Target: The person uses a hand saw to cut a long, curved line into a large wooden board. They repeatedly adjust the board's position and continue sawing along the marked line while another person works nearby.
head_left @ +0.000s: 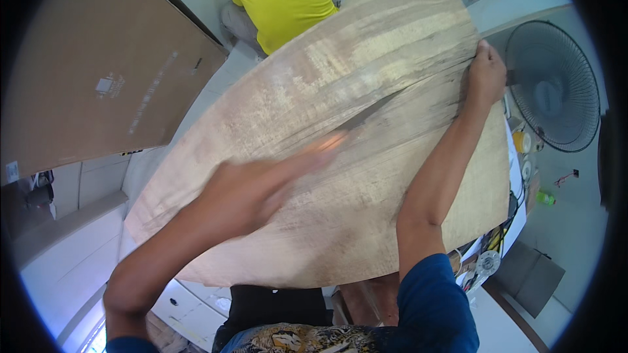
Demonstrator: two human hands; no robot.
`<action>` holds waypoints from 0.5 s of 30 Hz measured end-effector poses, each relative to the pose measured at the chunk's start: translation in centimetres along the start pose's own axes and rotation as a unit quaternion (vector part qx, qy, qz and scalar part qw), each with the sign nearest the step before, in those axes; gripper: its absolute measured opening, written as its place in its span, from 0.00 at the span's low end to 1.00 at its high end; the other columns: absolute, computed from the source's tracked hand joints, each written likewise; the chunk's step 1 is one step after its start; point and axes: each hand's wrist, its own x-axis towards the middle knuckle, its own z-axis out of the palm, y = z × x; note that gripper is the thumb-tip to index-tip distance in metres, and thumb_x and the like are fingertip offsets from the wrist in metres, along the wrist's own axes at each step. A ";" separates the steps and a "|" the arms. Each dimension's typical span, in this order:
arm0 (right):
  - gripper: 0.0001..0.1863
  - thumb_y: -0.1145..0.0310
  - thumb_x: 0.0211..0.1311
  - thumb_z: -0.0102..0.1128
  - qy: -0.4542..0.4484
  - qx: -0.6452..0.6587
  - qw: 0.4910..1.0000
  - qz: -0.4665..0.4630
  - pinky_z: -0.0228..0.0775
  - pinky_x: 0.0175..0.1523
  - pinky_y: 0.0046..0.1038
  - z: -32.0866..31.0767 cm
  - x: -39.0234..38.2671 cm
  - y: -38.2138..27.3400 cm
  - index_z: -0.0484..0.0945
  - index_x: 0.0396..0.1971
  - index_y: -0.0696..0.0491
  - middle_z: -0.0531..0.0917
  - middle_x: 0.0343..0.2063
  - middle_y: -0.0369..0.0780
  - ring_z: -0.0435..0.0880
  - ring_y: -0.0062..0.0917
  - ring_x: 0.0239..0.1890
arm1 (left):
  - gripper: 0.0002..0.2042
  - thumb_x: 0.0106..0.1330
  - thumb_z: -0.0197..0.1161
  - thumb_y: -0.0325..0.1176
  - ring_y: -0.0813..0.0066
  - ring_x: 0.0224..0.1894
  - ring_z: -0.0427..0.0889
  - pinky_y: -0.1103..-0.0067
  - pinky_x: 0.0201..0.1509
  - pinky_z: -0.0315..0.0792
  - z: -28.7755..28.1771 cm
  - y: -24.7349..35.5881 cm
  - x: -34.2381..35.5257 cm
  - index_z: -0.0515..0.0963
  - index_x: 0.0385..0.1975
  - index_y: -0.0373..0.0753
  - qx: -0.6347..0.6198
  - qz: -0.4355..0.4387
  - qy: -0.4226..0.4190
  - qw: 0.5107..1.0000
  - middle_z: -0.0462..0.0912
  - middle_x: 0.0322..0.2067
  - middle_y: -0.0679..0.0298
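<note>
A large curved sheet of pale, streaked plywood (pixel 366 196) fills the middle of my view, with a long dark slit or streak running diagonally across it. My left hand (pixel 252 186) is motion-blurred over the lower middle of the sheet, one finger reaching toward that dark line, with a faint orange tint at its tip; whether it holds anything is unclear. At the upper right, my right hand (pixel 485 75) grips the sheet's edge, fingers partly hidden.
A person in a yellow shirt (pixel 281 0) crouches beyond the sheet. A large cardboard panel (pixel 85 59) leans at the left. At the right stand a fan (pixel 549 85), cluttered small items including a yellow roll (pixel 521 142), and a grey box (pixel 526 274).
</note>
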 end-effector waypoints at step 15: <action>0.25 0.46 0.69 0.55 -0.019 0.031 0.999 0.020 0.69 0.66 0.36 -1.2 -1.3 -1.4 0.87 0.55 0.44 0.89 0.53 0.40 0.85 0.37 0.58 | 0.31 0.69 0.59 0.28 0.57 0.27 0.84 0.63 0.30 0.76 3.8 0.8 6.9 0.67 0.73 0.62 -0.017 0.050 0.080 0.995 0.83 0.26 0.56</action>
